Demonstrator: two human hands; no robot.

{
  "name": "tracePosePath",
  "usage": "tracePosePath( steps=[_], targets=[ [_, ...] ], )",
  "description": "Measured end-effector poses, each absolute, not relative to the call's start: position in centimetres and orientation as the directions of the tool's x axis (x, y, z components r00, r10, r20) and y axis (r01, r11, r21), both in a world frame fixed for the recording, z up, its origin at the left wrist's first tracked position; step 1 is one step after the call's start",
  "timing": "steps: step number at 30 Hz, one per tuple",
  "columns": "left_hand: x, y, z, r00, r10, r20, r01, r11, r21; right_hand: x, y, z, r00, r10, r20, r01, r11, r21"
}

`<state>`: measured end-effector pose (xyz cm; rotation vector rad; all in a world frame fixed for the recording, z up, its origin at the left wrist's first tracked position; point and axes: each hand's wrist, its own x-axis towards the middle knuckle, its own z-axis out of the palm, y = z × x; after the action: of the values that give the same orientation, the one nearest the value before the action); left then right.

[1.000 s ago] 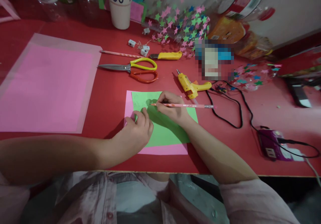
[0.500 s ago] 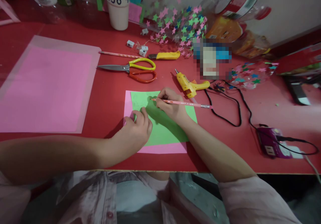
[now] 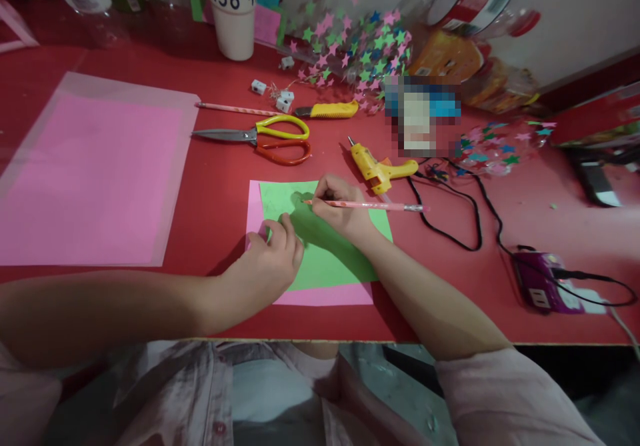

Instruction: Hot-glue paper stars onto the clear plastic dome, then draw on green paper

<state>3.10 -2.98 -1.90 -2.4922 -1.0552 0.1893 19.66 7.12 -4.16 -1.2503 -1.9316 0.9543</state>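
A pink pencil [image 3: 373, 205] is pinched in my right hand [image 3: 340, 207], its tip at the upper part of a green sheet of paper [image 3: 330, 263] and its eraser end pointing right. Faint marks show on the green sheet near the tip. Beneath the green sheet lies a pink sheet [image 3: 340, 295], its edges showing on the left and bottom. My left hand [image 3: 277, 253] rests on the left side of both sheets with the fingers apart and curved. A yellow glue gun [image 3: 377, 169] lies just beyond my right hand.
Scissors [image 3: 255, 136], a second pencil [image 3: 237, 108] and a yellow cutter [image 3: 333, 110] lie beyond the sheets. Large pink sheets [image 3: 95, 179] cover the left. Black cable [image 3: 477, 226] runs to a purple power block [image 3: 543, 283] at right. A white cup [image 3: 235, 33] stands behind.
The pencil has tilted slightly, its eraser end moving a little up and to the right. My left hand stays in place on the paper.
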Motion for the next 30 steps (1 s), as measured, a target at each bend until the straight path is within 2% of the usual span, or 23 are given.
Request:
tracePosePath(
  steps=[20, 25, 30],
  targets=[
    [3.01, -2.93, -1.73, 0.704, 0.710, 0.017, 0.652, -0.638, -0.410, 19.68, 7.07, -3.93, -0.363, 0.928, 0.081, 0.504, 0.269, -0.821],
    [3.00, -2.94, -1.71, 0.694, 0.720, 0.007, 0.673, -0.645, -0.362, 19.79, 6.93, -4.23, -0.368, 0.924, 0.102, 0.473, 0.280, -0.835],
    [3.02, -2.99, -1.75, 0.697, 0.717, 0.015, 0.666, -0.639, -0.384, 19.71, 6.80, -4.38, -0.385, 0.917, 0.110, 0.403, 0.274, -0.874]
  ],
)
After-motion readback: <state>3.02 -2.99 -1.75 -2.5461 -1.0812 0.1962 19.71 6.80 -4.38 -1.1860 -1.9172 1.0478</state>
